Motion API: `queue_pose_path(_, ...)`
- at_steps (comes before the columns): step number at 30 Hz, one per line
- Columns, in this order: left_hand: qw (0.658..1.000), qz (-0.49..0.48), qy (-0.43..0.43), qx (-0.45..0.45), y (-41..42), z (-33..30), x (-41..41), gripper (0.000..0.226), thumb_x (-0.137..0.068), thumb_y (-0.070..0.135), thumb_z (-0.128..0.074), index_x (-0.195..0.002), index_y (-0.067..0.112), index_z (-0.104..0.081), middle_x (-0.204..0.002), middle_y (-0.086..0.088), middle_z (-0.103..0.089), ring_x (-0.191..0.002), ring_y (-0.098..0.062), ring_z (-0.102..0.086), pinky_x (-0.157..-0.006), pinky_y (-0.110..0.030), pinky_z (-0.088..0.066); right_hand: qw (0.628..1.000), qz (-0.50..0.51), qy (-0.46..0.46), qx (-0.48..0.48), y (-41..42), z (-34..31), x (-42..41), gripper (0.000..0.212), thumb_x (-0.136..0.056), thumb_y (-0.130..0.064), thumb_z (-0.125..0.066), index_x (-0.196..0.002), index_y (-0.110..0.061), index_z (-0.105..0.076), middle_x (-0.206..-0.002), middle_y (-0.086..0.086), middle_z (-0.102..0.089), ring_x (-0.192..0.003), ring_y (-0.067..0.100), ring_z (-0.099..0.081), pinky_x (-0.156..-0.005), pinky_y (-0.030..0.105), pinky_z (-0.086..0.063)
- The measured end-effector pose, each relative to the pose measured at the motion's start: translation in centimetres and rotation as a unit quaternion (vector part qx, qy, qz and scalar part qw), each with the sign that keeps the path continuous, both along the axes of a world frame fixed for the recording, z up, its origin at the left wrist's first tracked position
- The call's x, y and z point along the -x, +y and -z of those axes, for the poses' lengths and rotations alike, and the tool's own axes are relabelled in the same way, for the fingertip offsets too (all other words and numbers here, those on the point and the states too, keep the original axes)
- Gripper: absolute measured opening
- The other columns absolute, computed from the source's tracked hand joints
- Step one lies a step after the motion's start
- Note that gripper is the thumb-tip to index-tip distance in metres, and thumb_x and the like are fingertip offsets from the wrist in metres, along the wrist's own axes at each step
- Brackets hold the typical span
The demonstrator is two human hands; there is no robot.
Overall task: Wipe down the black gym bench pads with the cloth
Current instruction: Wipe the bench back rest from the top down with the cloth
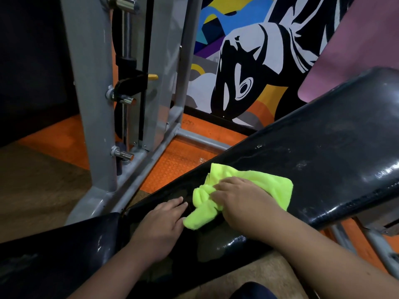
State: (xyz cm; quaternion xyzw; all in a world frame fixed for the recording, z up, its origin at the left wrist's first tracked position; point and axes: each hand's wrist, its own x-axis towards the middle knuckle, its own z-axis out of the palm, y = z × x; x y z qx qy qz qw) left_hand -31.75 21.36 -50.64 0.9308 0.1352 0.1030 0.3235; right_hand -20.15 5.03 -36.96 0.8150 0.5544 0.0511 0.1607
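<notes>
A long black back pad (pixel 323 152) slopes up from the lower middle to the upper right, its surface scuffed and glossy. A second black seat pad (pixel 54 257) lies at the lower left, meeting it at a gap. A neon yellow-green cloth (pixel 267 184) is bunched on the lower part of the back pad. My right hand (pixel 244 201) presses down on the cloth, fingers curled into its folds. Just left of the cloth, my left hand (pixel 164 225) rests flat on the pad with its fingers spread, holding nothing.
A grey steel machine frame (pixel 97 104) with chrome pegs and a black weight stack stands to the left, its base rail (pixel 138 175) running along the orange rubber floor (pixel 179 160). A painted mural wall (pixel 248 61) rises behind. Bench legs (pixel 380 251) show at the lower right.
</notes>
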Motion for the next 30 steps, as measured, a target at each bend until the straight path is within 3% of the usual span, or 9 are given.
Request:
queue_pose_path(4, 1.0, -0.004, 0.0, 0.003, 0.0, -0.3, 0.0, 0.05, -0.099, 0.042, -0.041, -0.148, 0.037, -0.033, -0.156, 0.021, -0.024, -0.143, -0.006, -0.022, -0.115, -0.028, -0.023, 0.999, 0.005, -0.016, -0.03, 1.0, -0.1, -0.3, 0.034, -0.093, -0.022, -0.043, -0.121, -0.025, -0.061, -0.125, -0.003, -0.062, -0.123, 0.022, -0.049, -0.109, 0.039, -0.037)
queue_pose_path(8, 1.0, -0.001, 0.001, 0.0, 0.0, -0.3, 0.1, 0.05, -0.099, 0.043, -0.04, -0.148, 0.035, -0.034, -0.156, 0.021, -0.023, -0.143, -0.005, -0.02, -0.115, -0.026, -0.02, 1.0, -0.021, 0.005, 0.022, -0.3, -0.2, 0.4, 0.036, -0.094, -0.025, -0.044, -0.126, -0.025, -0.06, -0.13, -0.002, -0.059, -0.126, 0.022, -0.047, -0.11, 0.038, -0.034)
queue_pose_path(16, 1.0, -0.002, 0.001, 0.009, 0.0, -0.3, 0.1, 0.05, -0.099, 0.044, -0.04, -0.148, 0.036, -0.034, -0.156, 0.022, -0.023, -0.144, -0.005, -0.019, -0.116, -0.027, -0.02, 0.999, -0.031, 0.009, 0.035, -0.5, -0.5, 0.3, 0.037, -0.093, -0.024, -0.043, -0.127, -0.024, -0.059, -0.13, -0.002, -0.059, -0.127, 0.022, -0.046, -0.11, 0.038, -0.035)
queue_pose_path(21, 1.0, -0.008, -0.004, 0.005, 0.0, -0.3, 0.0, 0.05, -0.1, 0.042, -0.041, -0.148, 0.035, -0.033, -0.156, 0.02, -0.023, -0.144, -0.004, -0.019, -0.114, -0.024, -0.019, 1.0, -0.029, -0.006, 0.005, -0.1, -0.7, 0.4, 0.037, -0.093, -0.025, -0.044, -0.127, -0.025, -0.059, -0.129, -0.001, -0.059, -0.124, 0.023, -0.048, -0.109, 0.039, -0.036)
queue_pose_path(25, 1.0, 0.001, -0.01, 0.014, 0.0, -0.4, 0.2, 0.049, -0.1, 0.043, -0.041, -0.148, 0.035, -0.034, -0.155, 0.022, -0.023, -0.143, -0.002, -0.018, -0.112, -0.021, -0.017, 0.998, -0.036, 0.044, 0.027, -1.6, -0.3, 1.1, 0.038, -0.093, -0.024, -0.045, -0.128, -0.023, -0.061, -0.13, 0.001, -0.06, -0.128, 0.024, -0.046, -0.112, 0.039, -0.034)
queue_pose_path(30, 1.0, -0.006, -0.013, 0.014, 0.0, -0.2, 0.0, 0.049, -0.099, 0.042, -0.041, -0.148, 0.035, -0.034, -0.156, 0.021, -0.024, -0.143, -0.003, -0.019, -0.113, -0.024, -0.02, 0.999, -0.047, 0.018, 0.01, -1.2, 0.2, 1.4, 0.038, -0.092, -0.025, -0.039, -0.122, -0.023, -0.062, -0.124, -0.001, -0.062, -0.123, 0.024, -0.049, -0.108, 0.039, -0.036)
